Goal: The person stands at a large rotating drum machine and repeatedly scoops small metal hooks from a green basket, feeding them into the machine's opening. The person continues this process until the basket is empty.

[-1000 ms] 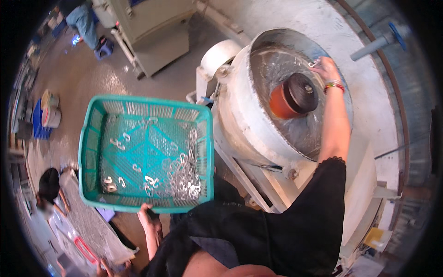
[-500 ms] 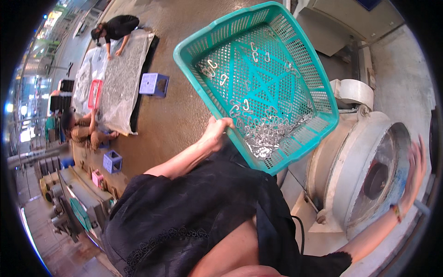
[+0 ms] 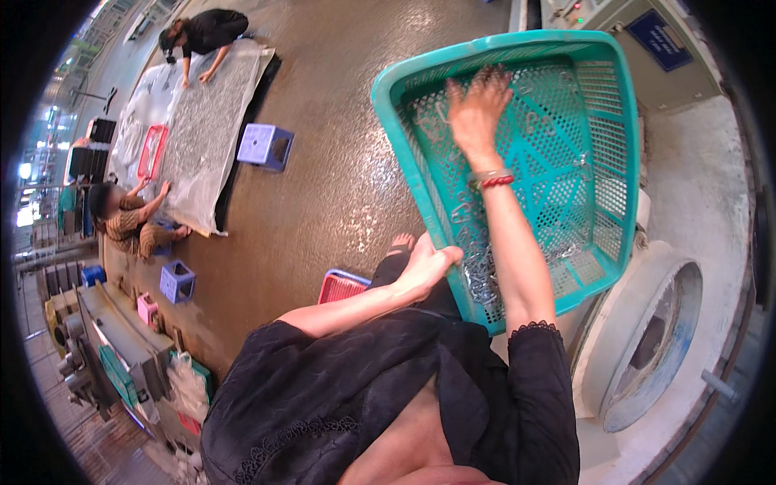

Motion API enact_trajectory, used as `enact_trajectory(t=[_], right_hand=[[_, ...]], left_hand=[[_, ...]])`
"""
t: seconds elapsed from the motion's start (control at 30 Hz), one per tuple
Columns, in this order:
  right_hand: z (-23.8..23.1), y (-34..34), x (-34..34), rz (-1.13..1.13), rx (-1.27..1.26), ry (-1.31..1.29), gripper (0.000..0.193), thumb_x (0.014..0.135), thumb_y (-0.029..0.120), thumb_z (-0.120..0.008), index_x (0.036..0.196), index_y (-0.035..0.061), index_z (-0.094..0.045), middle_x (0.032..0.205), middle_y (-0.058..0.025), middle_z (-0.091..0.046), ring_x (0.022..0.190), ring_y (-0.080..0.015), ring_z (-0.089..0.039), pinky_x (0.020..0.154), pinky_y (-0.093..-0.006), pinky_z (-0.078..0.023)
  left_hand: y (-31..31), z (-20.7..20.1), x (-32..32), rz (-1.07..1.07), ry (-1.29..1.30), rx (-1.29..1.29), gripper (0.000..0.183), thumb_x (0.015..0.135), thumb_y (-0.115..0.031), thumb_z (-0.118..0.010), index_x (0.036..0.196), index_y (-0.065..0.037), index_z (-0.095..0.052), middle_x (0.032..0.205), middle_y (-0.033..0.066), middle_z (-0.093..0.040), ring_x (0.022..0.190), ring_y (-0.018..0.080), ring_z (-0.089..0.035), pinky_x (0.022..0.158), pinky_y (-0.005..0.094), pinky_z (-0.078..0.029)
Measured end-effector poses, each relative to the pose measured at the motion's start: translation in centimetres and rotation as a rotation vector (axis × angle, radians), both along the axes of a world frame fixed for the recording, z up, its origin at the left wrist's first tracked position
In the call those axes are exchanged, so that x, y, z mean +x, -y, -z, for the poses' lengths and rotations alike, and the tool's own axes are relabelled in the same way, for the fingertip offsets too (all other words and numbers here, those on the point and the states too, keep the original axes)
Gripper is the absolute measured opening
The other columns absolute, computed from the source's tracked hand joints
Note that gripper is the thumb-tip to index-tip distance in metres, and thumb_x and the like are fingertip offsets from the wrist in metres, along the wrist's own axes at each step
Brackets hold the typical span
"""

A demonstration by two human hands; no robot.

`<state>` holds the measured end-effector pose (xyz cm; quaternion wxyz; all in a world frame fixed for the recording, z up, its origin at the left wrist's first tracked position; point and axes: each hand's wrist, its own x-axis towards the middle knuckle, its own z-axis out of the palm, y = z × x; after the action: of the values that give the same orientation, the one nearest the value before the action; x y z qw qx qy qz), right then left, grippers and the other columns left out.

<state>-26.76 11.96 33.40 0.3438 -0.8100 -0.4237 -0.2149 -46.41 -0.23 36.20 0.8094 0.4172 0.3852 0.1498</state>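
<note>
My left hand (image 3: 430, 268) is closed round the near left rim of a large turquoise plastic basket (image 3: 612, 153), holding it tilted in front of me. My right hand (image 3: 480, 105) reaches into the basket over its far wall end, fingers spread and slightly blurred, touching or just above the mesh floor. Small silvery metal hook-shaped links (image 3: 481, 271) are heaped at the near left corner, partly hidden by my right forearm. Several more links (image 3: 537, 123) lie scattered over the mesh, some close to my right hand.
A round, open-mouthed metal drum machine (image 3: 647, 356) stands at the right, beside a control box (image 3: 659, 48). A red basket (image 3: 343, 287) sits on the wet floor. Two people work at a sheet (image 3: 202, 121) covered with small pieces, near purple stools (image 3: 265, 147).
My right hand has moved from beside the drum into the basket. The basket has shifted right and turned, its links now gathered at the near left. The view has shifted too.
</note>
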Motion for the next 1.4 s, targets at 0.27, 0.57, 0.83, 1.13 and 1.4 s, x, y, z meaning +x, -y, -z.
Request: enact_trajectory(t=[0.27,0.57,0.83,1.13,1.4], right_hand=[[1.4,13.1,-4.4,-0.991,-0.655,-0.243,0.038,0.087,0.019,-0.043,0.122,0.0062,-0.046,0.134,-0.0058,-0.036,0.129,-0.0255,-0.022,0.106,-0.0447,-0.017],[-1.4,23.4,-6.0,-0.675,-1.035,-0.268,0.048,0.066,-0.001,-0.057,0.111,0.0111,-0.049,0.121,-0.0063,-0.042,0.109,-0.0328,-0.041,0.085,-0.0441,-0.04],[-4.1,23.7,-0.8,-0.388,-0.452,-1.135,0.019,0.064,0.007,-0.07,0.078,0.0038,-0.057,0.065,-0.0005,-0.055,0.06,-0.0069,-0.051,0.052,-0.0238,-0.042],[-6.6,28.6,4.5,-0.444,0.02,-1.649,0.016,0.069,0.006,-0.069,0.079,0.0017,-0.058,0.07,-0.0036,-0.059,0.052,-0.0051,-0.048,0.041,-0.0183,-0.034],[-24.5,41.6,10.5,-0.16,0.235,-1.179,0.02,0.07,0.009,-0.069,0.084,0.0027,-0.056,0.069,-0.0037,-0.058,0.054,-0.0058,-0.049,0.041,-0.0185,-0.034]], left_hand=[[-4.2,0.0,-1.2,-0.014,-0.157,-0.089,0.017,0.062,-0.006,-0.054,0.078,-0.001,-0.055,0.066,0.0036,-0.055,0.055,0.0131,-0.048,0.046,0.0249,-0.035],[-5.1,-0.1,0.3,0.002,-0.145,-0.171,0.012,0.062,0.0,-0.054,0.074,-0.004,-0.053,0.064,-0.0004,-0.052,0.05,0.0086,-0.044,0.041,0.0212,-0.03],[-4.7,-0.4,0.9,0.043,-0.225,-0.137,0.018,0.064,-0.002,-0.055,0.08,-0.006,-0.05,0.061,-0.0006,-0.046,0.055,0.0112,-0.045,0.045,0.0251,-0.032],[-3.7,-0.5,1.8,0.137,-0.223,-0.141,0.013,0.062,-0.01,-0.055,0.069,-0.01,-0.044,0.069,0.0008,-0.039,0.062,0.0164,-0.044,0.056,0.0317,-0.04],[-3.5,1.8,1.9,0.094,-0.209,-0.178,0.021,0.06,-0.005,-0.052,0.081,-0.004,-0.049,0.076,0.0046,-0.048,0.071,0.0205,-0.049,0.064,0.0377,-0.041]])
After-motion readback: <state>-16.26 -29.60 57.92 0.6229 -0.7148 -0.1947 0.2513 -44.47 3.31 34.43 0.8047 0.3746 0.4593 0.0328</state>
